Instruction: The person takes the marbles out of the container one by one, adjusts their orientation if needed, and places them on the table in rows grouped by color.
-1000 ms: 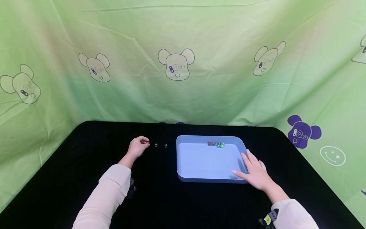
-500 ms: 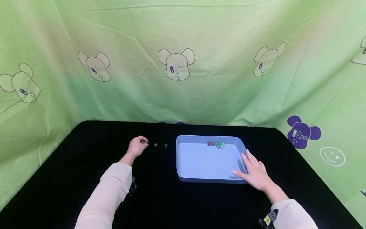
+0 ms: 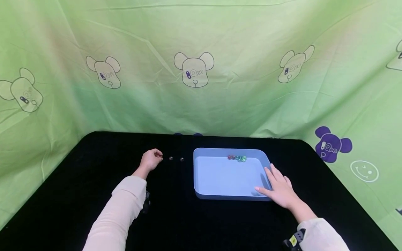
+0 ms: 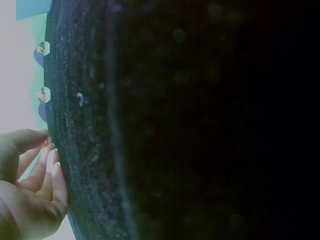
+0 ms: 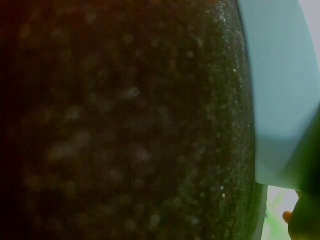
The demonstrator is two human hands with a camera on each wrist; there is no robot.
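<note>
My left hand [image 3: 151, 160] is at the left of the table, pinching a small glass marble [image 4: 47, 142] between thumb and fingers. Mostly hidden by the fingertips, the marble shows an orange tint in the left wrist view. Two clear marbles, one nearer the hand [image 3: 171, 158] and one farther right [image 3: 181, 159], lie in a row beside it. A blue rectangular tray [image 3: 216, 181] stands to their right. My right hand [image 3: 280, 190] rests on the tray's right rim with fingers spread and straight. Inside the tray, red marbles [image 3: 231, 157] and green marbles [image 3: 241, 159] sit along the back wall.
A black cloth-covered table [image 3: 188, 223] carries everything. Behind and beside it hangs a green curtain [image 3: 144, 104] printed with bear heads. Dark wrist cameras are strapped at both cuffs, the right camera [image 3: 295, 240] showing a yellow label.
Almost nothing differs. The left forearm has shifted slightly to the right, while its fingertips stay nearly in place. The right hand, tray and marbles keep their places.
</note>
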